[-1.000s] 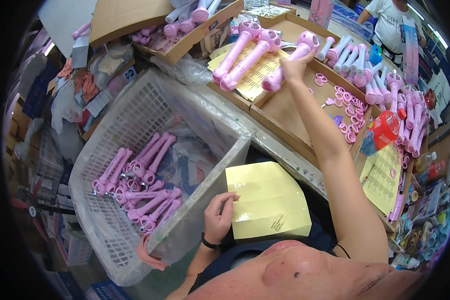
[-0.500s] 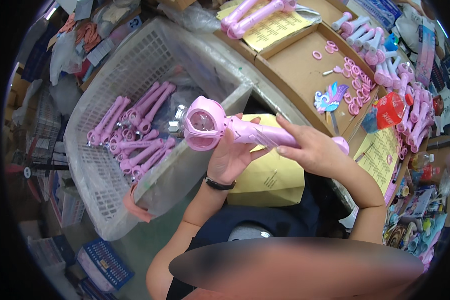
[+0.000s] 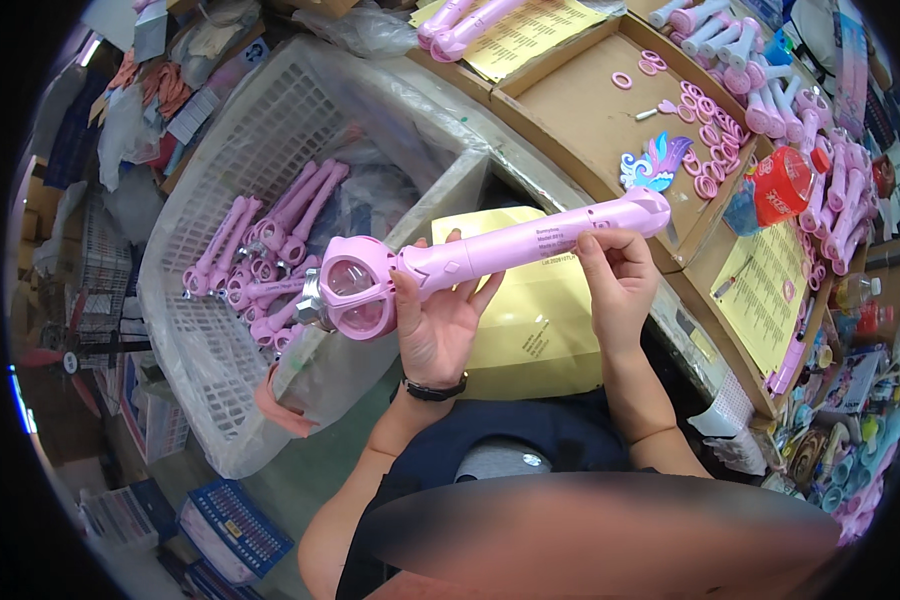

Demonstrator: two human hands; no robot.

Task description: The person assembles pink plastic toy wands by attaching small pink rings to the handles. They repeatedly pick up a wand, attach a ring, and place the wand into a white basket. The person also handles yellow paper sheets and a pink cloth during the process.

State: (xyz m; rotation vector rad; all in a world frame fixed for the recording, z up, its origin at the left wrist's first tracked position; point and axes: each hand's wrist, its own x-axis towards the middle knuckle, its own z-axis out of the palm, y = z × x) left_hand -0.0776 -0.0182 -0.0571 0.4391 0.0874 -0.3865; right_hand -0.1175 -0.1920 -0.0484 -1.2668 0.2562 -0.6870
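A pink toy wand (image 3: pixel 510 244) lies slantwise across the middle. At its lower left end are a round cage-like head and a silver faceted tip (image 3: pixel 312 298). My left hand (image 3: pixel 436 330) supports it just behind the head, thumb in front and fingers behind. Dark print shows on the handle. Against the handle's lower edge, beside that print, my right hand (image 3: pixel 622 290) is closed in a pinch; what its fingertips hold, if anything, I cannot make out. Below the wand a yellow sheet (image 3: pixel 540 340) covers my lap.
On the left, a white plastic-lined basket (image 3: pixel 185 370) holds several pink wands (image 3: pixel 220 245). At right are a cardboard tray (image 3: pixel 570 105) with pink rings (image 3: pixel 710 140), a blue-purple wing-shaped piece (image 3: pixel 656 162), a red-labelled bottle (image 3: pixel 778 188) and piled pink-and-white handles (image 3: pixel 735 50).
The wand's handle end has swung upward and its head has dropped left. My right hand has gone from lying over the handle to a pinch at its lower edge. Print now faces up.
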